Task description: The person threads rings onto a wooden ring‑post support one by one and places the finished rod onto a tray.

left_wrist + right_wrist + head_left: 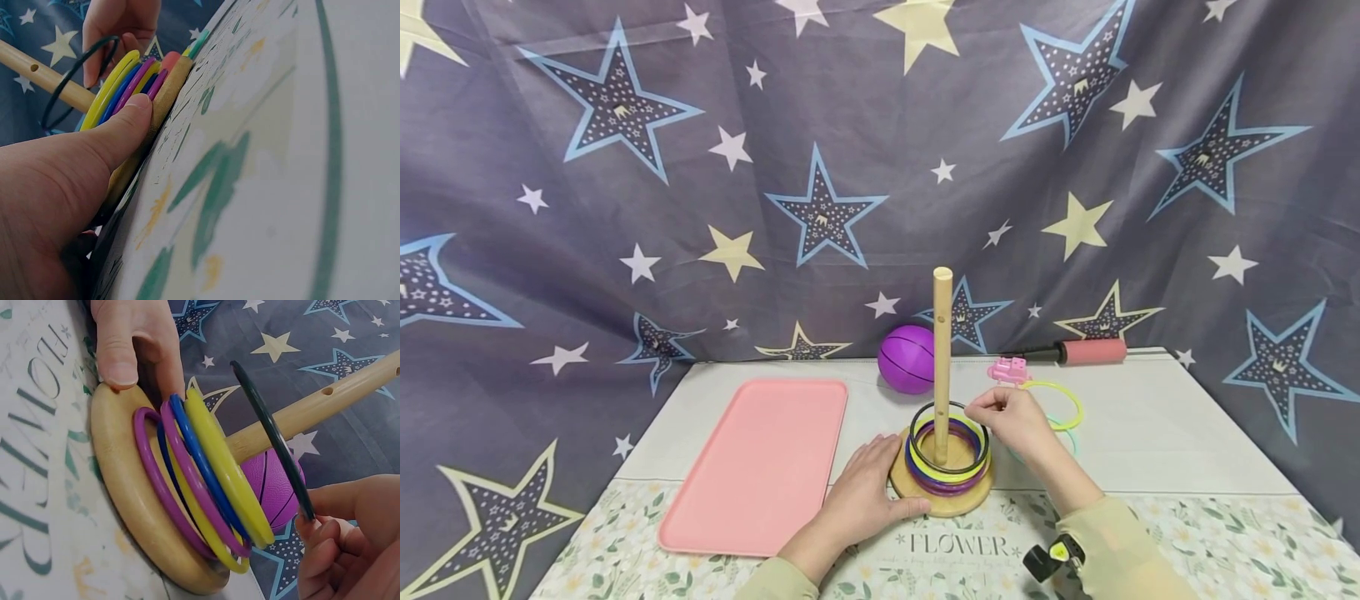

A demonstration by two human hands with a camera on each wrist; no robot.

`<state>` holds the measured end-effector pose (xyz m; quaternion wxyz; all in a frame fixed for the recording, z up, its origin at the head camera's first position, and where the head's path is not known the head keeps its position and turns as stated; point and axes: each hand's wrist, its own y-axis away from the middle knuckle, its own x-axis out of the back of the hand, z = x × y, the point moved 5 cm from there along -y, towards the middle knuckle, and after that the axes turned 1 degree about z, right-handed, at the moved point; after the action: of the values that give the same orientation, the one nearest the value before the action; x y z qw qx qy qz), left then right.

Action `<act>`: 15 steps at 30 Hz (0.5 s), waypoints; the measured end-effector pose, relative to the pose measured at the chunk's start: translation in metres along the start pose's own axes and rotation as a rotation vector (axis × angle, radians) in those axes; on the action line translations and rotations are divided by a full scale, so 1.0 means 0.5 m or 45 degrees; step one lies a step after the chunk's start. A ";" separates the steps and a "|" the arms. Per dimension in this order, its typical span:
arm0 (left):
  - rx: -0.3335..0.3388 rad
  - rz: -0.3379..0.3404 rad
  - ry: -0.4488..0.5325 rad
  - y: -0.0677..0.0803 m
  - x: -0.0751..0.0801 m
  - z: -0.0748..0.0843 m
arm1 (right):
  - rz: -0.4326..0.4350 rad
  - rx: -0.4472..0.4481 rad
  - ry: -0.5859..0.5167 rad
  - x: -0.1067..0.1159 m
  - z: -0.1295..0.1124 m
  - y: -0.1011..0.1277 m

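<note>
A wooden post (942, 350) stands upright on a round wooden base (957, 506). My right hand (1017, 419) pinches a black ring (275, 440) between thumb and fingertips. The ring encircles the post, tilted and just above the other rings. Stacked low around the post are several rings, with a yellow ring (219, 459) on top, a blue ring (199, 456) under it and purple ones lower down. My left hand (867, 486) rests against the base's left and front edge, thumb and fingers spread along the rim.
Left of the base lies a pink tray (760, 467). Behind the post sits a purple ball (904, 360). Beyond my right hand are a yellow ring (1078, 408), a teal ring (1072, 437), a small pink toy (1007, 370) and a pump with a red barrel (1093, 351).
</note>
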<state>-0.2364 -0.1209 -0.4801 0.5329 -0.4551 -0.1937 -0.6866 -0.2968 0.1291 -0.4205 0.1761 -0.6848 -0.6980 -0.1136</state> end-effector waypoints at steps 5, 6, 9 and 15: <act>0.002 0.000 -0.003 0.001 0.000 0.000 | -0.023 -0.015 0.003 -0.004 0.012 -0.002; 0.000 0.001 -0.003 0.001 0.000 0.000 | -0.028 -0.018 0.003 -0.005 0.015 -0.003; 0.001 0.001 -0.001 0.001 0.000 0.000 | -0.044 -0.026 -0.017 -0.008 0.023 -0.004; 0.006 -0.003 0.002 0.001 0.000 0.000 | -0.056 -0.038 -0.064 -0.013 0.028 -0.001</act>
<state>-0.2358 -0.1213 -0.4801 0.5334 -0.4530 -0.1953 -0.6872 -0.2985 0.1288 -0.4356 0.1457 -0.6744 -0.7153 -0.1107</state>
